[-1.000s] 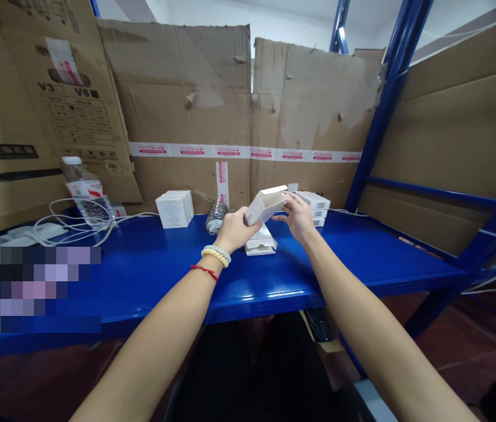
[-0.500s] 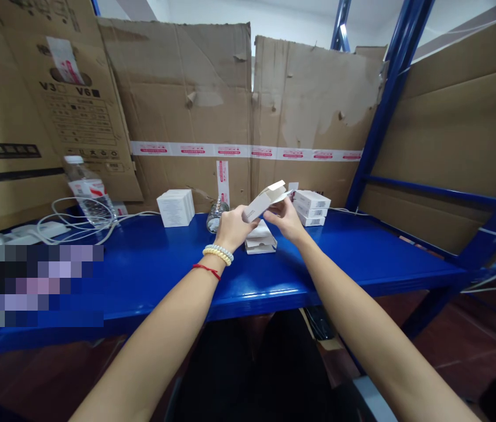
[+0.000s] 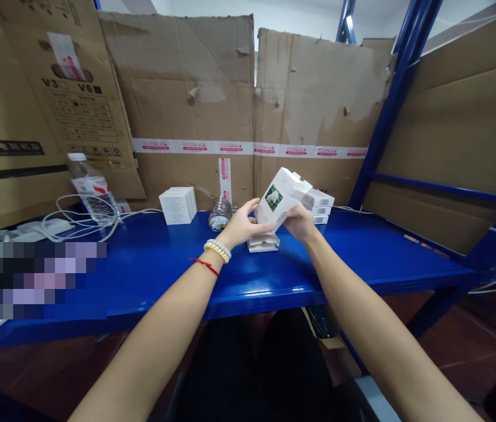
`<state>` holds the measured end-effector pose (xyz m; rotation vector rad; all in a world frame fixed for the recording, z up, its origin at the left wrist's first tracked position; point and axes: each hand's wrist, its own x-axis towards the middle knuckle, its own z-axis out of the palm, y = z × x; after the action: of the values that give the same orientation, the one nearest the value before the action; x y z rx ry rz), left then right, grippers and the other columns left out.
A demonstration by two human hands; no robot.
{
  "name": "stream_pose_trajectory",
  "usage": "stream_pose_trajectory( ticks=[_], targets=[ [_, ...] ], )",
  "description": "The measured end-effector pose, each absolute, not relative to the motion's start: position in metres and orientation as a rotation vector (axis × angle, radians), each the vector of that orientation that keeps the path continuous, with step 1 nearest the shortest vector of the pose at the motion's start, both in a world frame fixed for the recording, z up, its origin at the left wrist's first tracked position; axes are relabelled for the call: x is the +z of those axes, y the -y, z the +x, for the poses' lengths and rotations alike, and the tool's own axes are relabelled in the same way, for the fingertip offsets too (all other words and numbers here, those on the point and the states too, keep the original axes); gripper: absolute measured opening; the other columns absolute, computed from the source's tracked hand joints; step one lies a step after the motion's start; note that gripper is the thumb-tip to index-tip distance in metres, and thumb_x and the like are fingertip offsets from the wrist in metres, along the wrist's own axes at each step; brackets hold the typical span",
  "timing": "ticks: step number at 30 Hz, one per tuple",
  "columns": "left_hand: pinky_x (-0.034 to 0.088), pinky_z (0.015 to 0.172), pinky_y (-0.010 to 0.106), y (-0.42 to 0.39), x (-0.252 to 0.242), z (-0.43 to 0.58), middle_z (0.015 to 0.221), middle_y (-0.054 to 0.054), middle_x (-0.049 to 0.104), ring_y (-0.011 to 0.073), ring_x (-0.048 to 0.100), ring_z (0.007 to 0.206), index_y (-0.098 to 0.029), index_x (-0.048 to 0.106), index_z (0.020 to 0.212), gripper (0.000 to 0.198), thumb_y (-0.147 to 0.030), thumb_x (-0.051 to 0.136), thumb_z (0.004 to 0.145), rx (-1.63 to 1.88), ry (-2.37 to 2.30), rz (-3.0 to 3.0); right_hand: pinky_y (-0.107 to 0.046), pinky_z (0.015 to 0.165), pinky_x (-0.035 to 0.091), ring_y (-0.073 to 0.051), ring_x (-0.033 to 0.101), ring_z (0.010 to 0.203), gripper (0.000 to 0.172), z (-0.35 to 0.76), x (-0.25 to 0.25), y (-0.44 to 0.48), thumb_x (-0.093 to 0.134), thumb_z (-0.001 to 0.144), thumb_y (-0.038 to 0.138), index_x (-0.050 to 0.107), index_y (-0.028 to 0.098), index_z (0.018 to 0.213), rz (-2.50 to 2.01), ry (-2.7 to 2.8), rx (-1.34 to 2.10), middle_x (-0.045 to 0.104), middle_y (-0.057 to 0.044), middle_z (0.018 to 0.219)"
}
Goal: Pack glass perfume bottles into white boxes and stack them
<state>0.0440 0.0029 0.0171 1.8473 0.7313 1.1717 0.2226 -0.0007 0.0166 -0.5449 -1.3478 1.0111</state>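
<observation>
A small white cardboard box (image 3: 283,196) with a picture of a white flower on its broad face is held up, tilted, above the table. My left hand (image 3: 246,224) grips its lower left end, thumb and fingers closed on it. At its lower right edge, my right hand (image 3: 299,221) is closed on the box too, near the raised flaps at the upper right end. Beneath them, another white box (image 3: 264,243) lies on the blue table (image 3: 177,264), its near end showing a notched opening.
Several white boxes (image 3: 178,206) stand in a block at the left. A stack of white boxes (image 3: 321,202) sits behind my right hand. A clear jar (image 3: 220,214), a water bottle (image 3: 93,190) and white cables (image 3: 72,220) are farther left. Cardboard sheets (image 3: 186,111) wall the back.
The held box has been turned so its flower-printed broad face shows, where its narrow side showed before. Both hands have shifted their hold along with it.
</observation>
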Motion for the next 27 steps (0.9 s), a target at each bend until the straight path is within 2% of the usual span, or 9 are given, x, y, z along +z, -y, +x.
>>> stream_pose_trajectory(
  ticks=[2,5,8,10,13,18,21,24,27],
  targets=[
    [0.054,0.074,0.033,-0.005,0.016,0.044,0.134,0.019,0.054,0.0184,0.067,0.080,-0.015,0.046,0.133,0.092,-0.035,0.087,0.053,1.173,-0.738,1.875,-0.044,0.079,0.055,-0.030,0.061,0.101,0.047,0.220,0.019,0.003,0.062,0.057,0.032,0.053,0.023,0.102,-0.536,1.336,1.018,0.067,-0.006,0.104],
    [0.054,0.080,0.036,-0.008,0.014,0.043,0.119,0.015,0.062,0.0223,0.066,0.089,-0.015,0.050,0.126,0.081,-0.035,0.085,0.056,1.391,-0.904,1.913,-0.041,0.075,0.057,-0.027,0.062,0.102,0.053,0.214,0.021,0.004,0.068,0.061,0.034,0.051,0.025,0.111,-0.655,1.342,0.917,0.065,-0.005,0.112],
    [0.052,0.089,0.038,-0.008,0.015,0.040,0.114,0.011,0.062,0.0258,0.061,0.106,-0.016,0.054,0.118,0.071,-0.029,0.085,0.055,1.596,-1.071,2.008,-0.036,0.066,0.059,-0.025,0.065,0.096,0.065,0.209,0.019,0.004,0.076,0.062,0.043,0.048,0.025,0.118,-0.792,1.440,0.877,0.066,-0.007,0.107],
    [0.053,0.089,0.037,-0.005,0.015,0.040,0.117,0.011,0.059,0.0262,0.059,0.109,-0.016,0.054,0.119,0.073,-0.025,0.085,0.053,1.616,-1.109,2.090,-0.032,0.059,0.059,-0.025,0.066,0.092,0.065,0.208,0.016,0.002,0.077,0.062,0.048,0.050,0.024,0.115,-0.817,1.493,0.874,0.067,-0.008,0.105],
    [0.056,0.080,0.033,-0.001,0.017,0.041,0.119,0.013,0.058,0.0235,0.063,0.101,-0.015,0.050,0.121,0.077,-0.024,0.085,0.053,1.529,-1.042,2.089,-0.032,0.053,0.058,-0.027,0.066,0.092,0.067,0.209,0.012,-0.003,0.074,0.064,0.057,0.048,0.023,0.116,-0.807,1.465,0.805,0.065,-0.010,0.112],
    [0.057,0.061,0.028,-0.008,0.016,0.043,0.113,0.011,0.063,0.0133,0.067,0.069,-0.016,0.050,0.105,0.035,-0.017,0.066,0.073,1.403,-0.974,1.849,-0.031,0.048,0.056,-0.026,0.066,0.089,0.074,0.213,0.011,-0.009,0.066,0.070,0.063,0.037,0.027,0.128,-0.789,1.388,0.706,0.063,-0.010,0.117],
    [0.056,0.056,0.028,-0.015,0.013,0.042,0.118,0.011,0.061,0.0113,0.065,0.062,-0.018,0.046,0.107,0.037,-0.011,0.061,0.073,1.383,-0.977,1.784,-0.033,0.054,0.058,-0.025,0.065,0.091,0.066,0.213,0.012,-0.008,0.065,0.072,0.062,0.043,0.027,0.124,-0.763,1.428,0.662,0.062,-0.010,0.120],
    [0.056,0.072,0.032,-0.021,0.011,0.039,0.115,0.010,0.061,0.0176,0.066,0.084,-0.018,0.048,0.109,0.046,-0.006,0.063,0.067,1.516,-1.057,1.924,-0.040,0.073,0.059,-0.026,0.064,0.097,0.060,0.213,0.011,-0.009,0.070,0.070,0.058,0.050,0.026,0.116,-0.676,1.477,0.649,0.064,-0.009,0.118],
    [0.052,0.085,0.034,-0.023,0.010,0.036,0.109,0.009,0.061,0.0213,0.061,0.102,-0.018,0.050,0.106,0.045,-0.004,0.063,0.065,1.629,-1.092,2.042,-0.044,0.093,0.052,-0.025,0.063,0.105,0.057,0.213,0.008,-0.012,0.074,0.068,0.053,0.053,0.025,0.113,-0.576,1.507,0.644,0.065,-0.008,0.116]
  ],
)
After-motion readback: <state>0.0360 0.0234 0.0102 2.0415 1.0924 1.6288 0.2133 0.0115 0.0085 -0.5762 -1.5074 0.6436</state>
